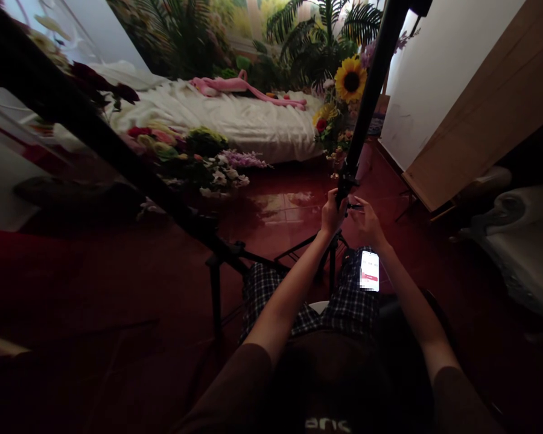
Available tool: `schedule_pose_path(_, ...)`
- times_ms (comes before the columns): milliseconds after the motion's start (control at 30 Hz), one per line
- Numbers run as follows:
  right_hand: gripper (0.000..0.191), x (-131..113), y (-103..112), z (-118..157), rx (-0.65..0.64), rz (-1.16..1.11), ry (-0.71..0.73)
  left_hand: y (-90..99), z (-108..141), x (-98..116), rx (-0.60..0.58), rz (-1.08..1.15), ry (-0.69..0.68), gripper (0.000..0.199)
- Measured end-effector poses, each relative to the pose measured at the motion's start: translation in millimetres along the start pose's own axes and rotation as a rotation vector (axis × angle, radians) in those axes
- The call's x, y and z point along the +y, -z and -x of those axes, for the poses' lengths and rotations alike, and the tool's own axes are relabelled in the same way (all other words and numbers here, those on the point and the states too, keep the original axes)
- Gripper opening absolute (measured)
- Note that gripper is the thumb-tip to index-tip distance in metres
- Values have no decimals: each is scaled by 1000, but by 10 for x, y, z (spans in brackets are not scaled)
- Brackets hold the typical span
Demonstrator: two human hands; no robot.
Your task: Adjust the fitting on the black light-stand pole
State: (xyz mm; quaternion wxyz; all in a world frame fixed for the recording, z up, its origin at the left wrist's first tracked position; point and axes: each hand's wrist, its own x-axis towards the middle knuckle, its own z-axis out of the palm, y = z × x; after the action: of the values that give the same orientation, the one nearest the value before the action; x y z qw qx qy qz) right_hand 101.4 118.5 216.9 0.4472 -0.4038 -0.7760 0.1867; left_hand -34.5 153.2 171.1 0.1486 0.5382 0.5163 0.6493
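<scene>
My left hand is wrapped round the black pole of a light stand, just under a collar on it. On the right side of that pole, my right hand pinches a small dark knob that sticks out from the stand. The stand's legs spread out below, partly hidden behind my left forearm. A lit smartphone lies on my right thigh, on the checked trousers.
A second black stand slants across the left. Behind are a white-draped bed with a pink plush toy, artificial flowers and a sunflower. To the right stand a wooden board and a pale ornate sofa.
</scene>
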Motion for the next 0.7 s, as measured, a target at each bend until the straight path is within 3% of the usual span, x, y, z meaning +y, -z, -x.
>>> schedule_pose_path(267,29,-21,-27,-315,59,-392,-260,15,1,19,-14,2,19,37)
schedule_pose_path(367,24,-25,-37,-398,23,-593,-454,17,0,19,-9,-3,16,35)
schedule_pose_path(500,16,-52,-30,-480,-71,-684,-709,16,0,27,-10,-36,29,35)
schedule_pose_path(700,11,-66,-22,-522,-125,-839,-865,29,2,63,-27,-64,66,36)
